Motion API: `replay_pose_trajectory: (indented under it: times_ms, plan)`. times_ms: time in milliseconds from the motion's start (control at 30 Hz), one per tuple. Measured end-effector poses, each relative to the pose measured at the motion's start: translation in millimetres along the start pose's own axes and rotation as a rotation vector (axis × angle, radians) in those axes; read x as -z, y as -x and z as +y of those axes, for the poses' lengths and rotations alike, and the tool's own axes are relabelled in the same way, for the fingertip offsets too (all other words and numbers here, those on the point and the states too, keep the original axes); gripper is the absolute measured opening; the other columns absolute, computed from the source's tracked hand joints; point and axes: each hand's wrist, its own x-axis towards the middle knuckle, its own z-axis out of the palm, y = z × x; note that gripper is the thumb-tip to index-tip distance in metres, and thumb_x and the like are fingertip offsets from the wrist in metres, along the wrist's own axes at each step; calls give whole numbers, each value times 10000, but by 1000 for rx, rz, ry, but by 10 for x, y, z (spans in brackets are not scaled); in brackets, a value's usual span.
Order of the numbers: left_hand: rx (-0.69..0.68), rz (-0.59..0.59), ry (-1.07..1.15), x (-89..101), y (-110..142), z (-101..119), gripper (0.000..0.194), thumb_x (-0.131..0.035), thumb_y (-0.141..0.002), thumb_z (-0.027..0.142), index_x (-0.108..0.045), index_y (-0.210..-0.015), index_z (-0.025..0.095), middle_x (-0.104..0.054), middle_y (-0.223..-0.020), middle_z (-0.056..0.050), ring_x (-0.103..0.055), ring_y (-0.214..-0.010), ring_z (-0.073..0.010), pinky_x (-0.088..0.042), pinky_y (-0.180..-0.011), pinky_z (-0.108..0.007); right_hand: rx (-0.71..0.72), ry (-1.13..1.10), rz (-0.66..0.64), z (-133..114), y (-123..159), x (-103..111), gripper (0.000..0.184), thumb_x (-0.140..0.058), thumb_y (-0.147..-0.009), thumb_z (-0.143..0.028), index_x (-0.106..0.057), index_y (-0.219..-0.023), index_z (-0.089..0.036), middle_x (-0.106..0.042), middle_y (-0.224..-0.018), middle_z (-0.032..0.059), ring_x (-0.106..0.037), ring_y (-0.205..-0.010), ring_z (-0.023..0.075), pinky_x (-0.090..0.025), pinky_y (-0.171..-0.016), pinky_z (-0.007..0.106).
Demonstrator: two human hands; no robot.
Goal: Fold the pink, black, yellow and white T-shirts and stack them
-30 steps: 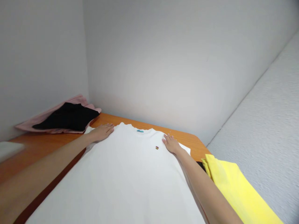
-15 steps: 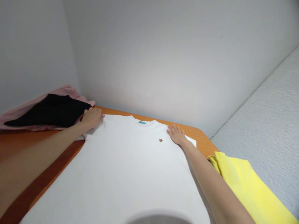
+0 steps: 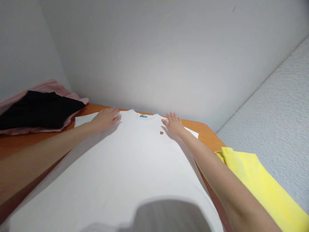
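A white T-shirt [image 3: 125, 167] lies flat on an orange-brown table [image 3: 205, 137], its collar with a blue label [image 3: 143, 116] at the far end. My left hand [image 3: 106, 118] rests flat on the shirt's left shoulder, fingers stretched out. My right hand [image 3: 172, 124] lies flat on the right shoulder with its fingers spread, just beside a small coloured emblem [image 3: 161, 132]. Neither hand holds anything.
A black garment [image 3: 36, 108] lies on a pink one [image 3: 48, 87] at the far left of the table. A yellow garment [image 3: 256, 183] lies at the right edge. Grey walls close in behind and left; a textured light surface [image 3: 277, 112] runs along the right.
My left hand moved right along the shoulder toward the collar, uncovering the left sleeve. My right hand slid slightly left toward the emblem. The camera has tilted down and closer.
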Motion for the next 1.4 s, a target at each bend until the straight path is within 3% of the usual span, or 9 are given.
replay_pose_trajectory:
  times_ms: [167, 300, 433, 700, 833, 1033, 1167, 1300, 1400]
  plan:
    - [-94, -190, 67, -87, 197, 813, 614, -164, -997, 413, -314, -1502, 98, -231, -1603, -136, -185, -1489, -256, -169, -1188, -480, 275, -67, 0, -930, 377, 26, 695, -182, -1018, -484, -202, -1529, -14, -111, -1601, 188, -45, -1493, 304, -79, -1202, 484]
    - [-65, -213, 70, -118, 402, 1076, 629, -182, -982, 398, -248, -1531, 99, -180, -1613, -115, -145, -1500, -246, -143, -1199, -476, 351, -141, -38, -1277, 680, -132, 683, -154, -1019, -477, -211, -1531, -30, -125, -1604, 162, -64, -1492, 291, -77, -1206, 463]
    - [-23, -216, 79, -90, 484, 1084, 666, -153, -983, 458, -247, -1531, 90, -167, -1612, -113, -149, -1499, -242, -162, -1198, -465, 273, -133, -67, -1096, 796, -191, 729, -151, -1008, -535, -191, -1537, -34, -119, -1606, 151, -62, -1494, 278, -81, -1206, 452]
    - [-18, -208, 110, -62, 489, 1074, 674, -182, -979, 473, -251, -1531, 93, -165, -1610, -106, -161, -1497, -234, -160, -1201, -448, 85, -10, -57, -231, 983, -192, 735, -153, -1001, -536, -192, -1538, -37, -123, -1608, 130, -92, -1492, 275, -100, -1206, 440]
    - [-21, -197, 123, -82, 476, 1070, 666, -198, -977, 462, -266, -1527, 92, -183, -1605, -117, -177, -1493, -245, -177, -1196, -459, 78, 23, -42, -100, 985, -249, 745, -157, -997, -547, -194, -1538, -36, -138, -1605, 134, -110, -1490, 278, -108, -1207, 432]
    - [-27, -142, 113, 160, 566, 1198, 620, -219, -976, 386, -287, -1515, 87, -165, -1613, -130, -97, -1507, -233, -64, -1217, -468, 87, 67, -64, -355, 1105, 29, 693, -190, -1005, -468, -215, -1527, -13, -129, -1600, 164, -86, -1491, 284, -103, -1205, 452]
    - [-90, -167, 129, 354, 919, 1413, 596, -184, -979, 331, -275, -1524, 107, -159, -1620, -88, -112, -1505, -195, -117, -1221, -427, 308, -14, 11, -806, 1506, 221, 651, -234, -996, -391, -229, -1522, -8, -124, -1600, 163, -58, -1495, 270, -81, -1211, 446]
    - [-98, -237, 144, 374, 1352, 1583, 613, -189, -979, 366, -282, -1521, 94, -196, -1605, -115, -154, -1498, -226, -189, -1200, -468, 394, -131, -41, -1208, 1905, 153, 642, -231, -998, -383, -221, -1525, -16, -135, -1598, 168, -73, -1493, 267, -113, -1209, 454]
    - [-70, -257, 134, 371, 1542, 1575, 645, -208, -975, 420, -265, -1526, 89, -178, -1604, -121, -148, -1498, -239, -173, -1201, -483, 352, -156, -72, -1268, 2053, 99, 673, -246, -998, -421, -197, -1528, -9, -108, -1600, 172, -57, -1494, 272, -103, -1210, 460]
